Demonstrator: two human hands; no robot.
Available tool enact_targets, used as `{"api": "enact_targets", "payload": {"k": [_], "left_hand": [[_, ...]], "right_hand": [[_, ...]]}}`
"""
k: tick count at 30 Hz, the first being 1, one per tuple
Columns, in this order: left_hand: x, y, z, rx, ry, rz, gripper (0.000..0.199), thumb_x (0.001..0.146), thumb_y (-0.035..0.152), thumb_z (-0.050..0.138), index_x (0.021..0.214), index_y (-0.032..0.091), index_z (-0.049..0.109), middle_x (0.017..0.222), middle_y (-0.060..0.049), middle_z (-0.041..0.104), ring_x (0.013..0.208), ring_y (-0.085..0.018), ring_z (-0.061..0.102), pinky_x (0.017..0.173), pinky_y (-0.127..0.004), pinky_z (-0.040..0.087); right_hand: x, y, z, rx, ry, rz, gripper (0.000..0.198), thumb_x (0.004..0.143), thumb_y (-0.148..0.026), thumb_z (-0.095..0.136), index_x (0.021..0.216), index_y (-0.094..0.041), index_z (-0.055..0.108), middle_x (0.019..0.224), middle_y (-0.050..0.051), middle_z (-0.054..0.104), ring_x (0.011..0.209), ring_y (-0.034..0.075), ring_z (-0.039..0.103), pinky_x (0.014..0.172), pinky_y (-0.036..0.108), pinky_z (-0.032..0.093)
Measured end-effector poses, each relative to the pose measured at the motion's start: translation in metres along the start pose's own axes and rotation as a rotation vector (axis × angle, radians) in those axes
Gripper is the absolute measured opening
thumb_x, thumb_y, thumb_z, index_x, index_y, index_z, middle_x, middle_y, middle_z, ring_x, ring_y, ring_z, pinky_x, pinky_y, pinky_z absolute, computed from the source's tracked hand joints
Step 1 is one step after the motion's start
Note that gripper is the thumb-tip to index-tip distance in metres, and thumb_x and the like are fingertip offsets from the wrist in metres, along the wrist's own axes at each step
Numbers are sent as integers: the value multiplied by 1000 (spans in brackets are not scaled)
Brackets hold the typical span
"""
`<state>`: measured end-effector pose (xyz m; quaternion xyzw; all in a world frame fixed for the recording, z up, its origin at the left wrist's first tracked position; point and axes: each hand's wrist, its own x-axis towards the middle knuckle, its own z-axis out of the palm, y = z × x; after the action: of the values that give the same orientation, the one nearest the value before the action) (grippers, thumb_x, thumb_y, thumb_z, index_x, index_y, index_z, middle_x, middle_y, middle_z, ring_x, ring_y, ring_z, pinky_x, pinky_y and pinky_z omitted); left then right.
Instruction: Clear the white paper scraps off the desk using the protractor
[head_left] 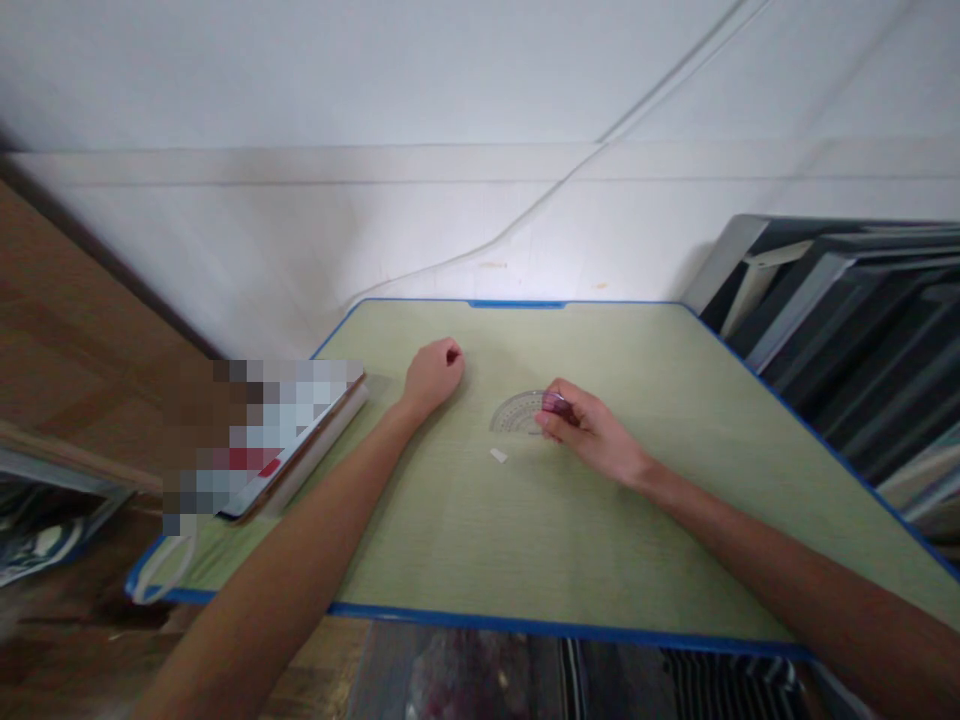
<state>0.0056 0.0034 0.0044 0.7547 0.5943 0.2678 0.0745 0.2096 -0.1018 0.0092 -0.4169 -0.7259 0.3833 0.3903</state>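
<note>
A clear half-round protractor (514,412) is pinched at its right end between the thumb and fingers of my right hand (589,425). A purplish patch shows at the fingers; I cannot tell whether it is part of the protractor. Just below the protractor, a small white piece (498,456) lies on the tabletop, apart from both hands. My left hand (435,375) is curled into a loose fist on the table, left of the protractor. Through the gap at its thumb side I see nothing held.
The pale green table (480,550) has a blue edge. On its left stands a box-like object (330,425), partly pixelated, with a white loop (169,575) hanging near the corner. Dark panels (847,310) lean along the right side. A white wall (420,220) with a cable closes the back.
</note>
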Motion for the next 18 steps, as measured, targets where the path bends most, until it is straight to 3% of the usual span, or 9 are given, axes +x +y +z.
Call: {"api": "enact_targets", "payload": {"k": [18], "left_hand": [[0, -1, 0, 1, 5, 1, 19, 73, 21, 40, 74, 17, 59, 79, -5, 64, 72, -15, 53, 69, -27, 41]], "right_hand": [[-4, -4, 0, -129, -36, -24, 23, 80, -33, 48, 68, -19, 35, 57, -5, 34, 51, 8, 33, 47, 21, 27]]}}
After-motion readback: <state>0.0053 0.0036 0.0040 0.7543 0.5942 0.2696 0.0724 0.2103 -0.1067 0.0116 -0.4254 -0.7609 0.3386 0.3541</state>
